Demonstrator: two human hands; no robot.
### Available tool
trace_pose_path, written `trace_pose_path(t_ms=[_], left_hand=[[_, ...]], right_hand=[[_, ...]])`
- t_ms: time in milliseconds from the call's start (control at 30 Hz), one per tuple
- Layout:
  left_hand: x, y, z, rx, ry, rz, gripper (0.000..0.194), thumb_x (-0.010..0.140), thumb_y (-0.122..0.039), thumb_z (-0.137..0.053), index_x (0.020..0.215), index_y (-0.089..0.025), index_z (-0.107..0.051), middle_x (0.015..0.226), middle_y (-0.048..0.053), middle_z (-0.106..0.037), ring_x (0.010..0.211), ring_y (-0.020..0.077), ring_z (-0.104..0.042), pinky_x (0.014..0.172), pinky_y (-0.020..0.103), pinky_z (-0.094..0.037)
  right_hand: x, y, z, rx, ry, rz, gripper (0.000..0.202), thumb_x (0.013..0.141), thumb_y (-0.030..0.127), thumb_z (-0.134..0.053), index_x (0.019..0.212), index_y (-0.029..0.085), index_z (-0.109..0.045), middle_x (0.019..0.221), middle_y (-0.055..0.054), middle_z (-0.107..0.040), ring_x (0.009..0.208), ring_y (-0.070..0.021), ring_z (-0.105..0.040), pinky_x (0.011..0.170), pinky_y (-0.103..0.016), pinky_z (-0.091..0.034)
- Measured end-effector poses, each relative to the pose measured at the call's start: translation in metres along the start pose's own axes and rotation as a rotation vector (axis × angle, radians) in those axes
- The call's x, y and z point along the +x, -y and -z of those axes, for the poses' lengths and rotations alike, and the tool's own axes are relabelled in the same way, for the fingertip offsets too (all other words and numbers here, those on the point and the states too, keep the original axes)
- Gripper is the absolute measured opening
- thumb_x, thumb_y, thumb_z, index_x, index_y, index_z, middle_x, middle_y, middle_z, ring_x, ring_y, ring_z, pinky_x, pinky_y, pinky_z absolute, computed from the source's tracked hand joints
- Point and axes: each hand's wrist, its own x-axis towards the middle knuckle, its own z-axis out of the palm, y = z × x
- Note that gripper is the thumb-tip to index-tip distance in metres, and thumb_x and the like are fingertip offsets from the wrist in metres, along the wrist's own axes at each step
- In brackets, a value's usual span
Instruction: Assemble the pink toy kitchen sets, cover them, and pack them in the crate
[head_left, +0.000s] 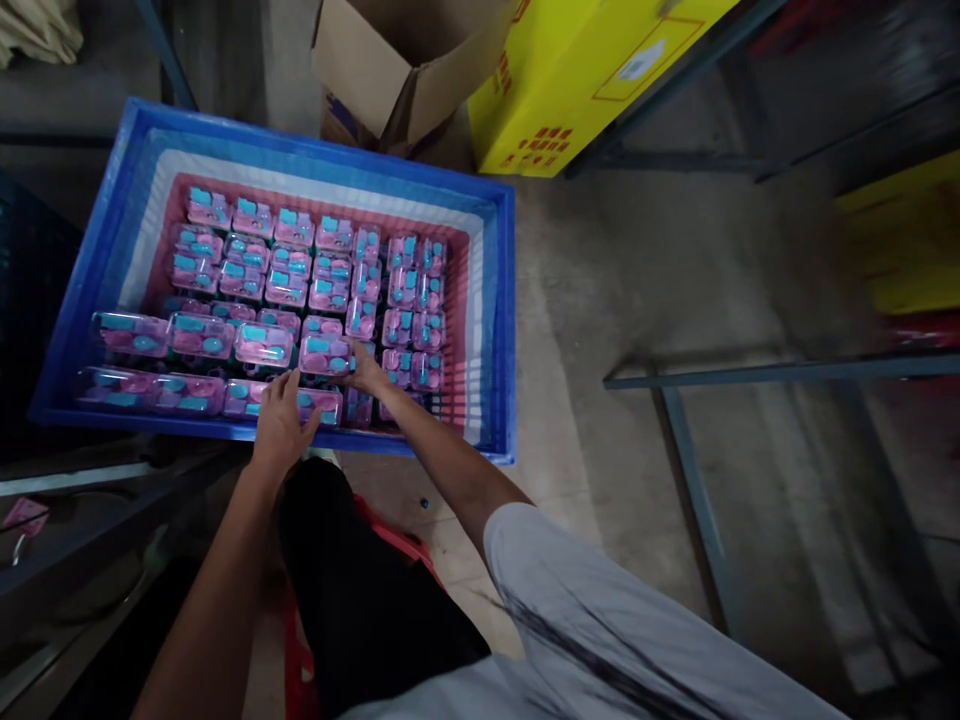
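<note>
Through the head camera I look down into a blue crate (505, 330) filled with small clear plastic cases, their contents pink, purple and turquoise. My right hand (366, 372) reaches over the near side of the crate to the right end of one case (324, 354), which sits in the raised second row from the near wall. The fingers on that hand are partly bent against the case's end; I cannot tell how tightly they close, or whether they truly grip it. My left hand (279, 425) is just to the left and nearer my body, over the front row (187, 394). Its fingers point away from me and its thumb is spread well out to the side, so it is partly open, with the fingertips at the cases and no clear grasp that I can make out. Beyond these two rows, more cases (287, 275) stand in lines, some crosswise and others turned lengthwise towards the right end, with slatted pink crate wall showing past them. Behind the crate I see an open cardboard box (367, 60) beside a yellow box (570, 90) with red print. Metal framing (780, 372) stands on the floor to the right.
</note>
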Motion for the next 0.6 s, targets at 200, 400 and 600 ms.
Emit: trace_pose_path(t_ms=[200,400,600], left_hand=[[-0.003,0.001,0.001,0.037,-0.006,-0.032,0.06,0.088,-0.039,-0.06,0.139,-0.009,-0.048,0.132,0.024,-0.056,0.128,0.0382,-0.052,0.109,0.059,-0.043],[-0.009,0.0,0.007,0.054,-0.022,-0.018,0.053,0.089,-0.038,-0.058,0.135,-0.011,-0.052,0.13,0.023,-0.057,0.125,0.037,-0.053,0.108,0.06,-0.043],[-0.015,-0.002,0.008,0.036,-0.04,-0.022,0.048,0.09,-0.038,-0.058,0.131,-0.013,-0.055,0.129,0.02,-0.057,0.124,0.0349,-0.053,0.107,0.057,-0.046]], right_hand=[[-0.011,-0.003,0.016,-0.011,0.107,0.02,0.119,0.058,0.049,-0.09,0.157,0.02,-0.031,0.158,-0.015,-0.038,0.149,-0.0316,-0.034,0.125,-0.048,-0.024],[-0.005,0.003,0.028,0.031,0.151,-0.004,0.125,0.056,0.051,-0.092,0.159,0.022,-0.027,0.163,-0.019,-0.029,0.151,-0.0331,-0.032,0.123,-0.052,-0.028],[0.015,0.012,0.029,-0.043,0.246,0.023,0.111,0.054,0.04,-0.093,0.151,0.021,-0.044,0.155,-0.015,-0.045,0.143,-0.0314,-0.044,0.122,-0.05,-0.03]])
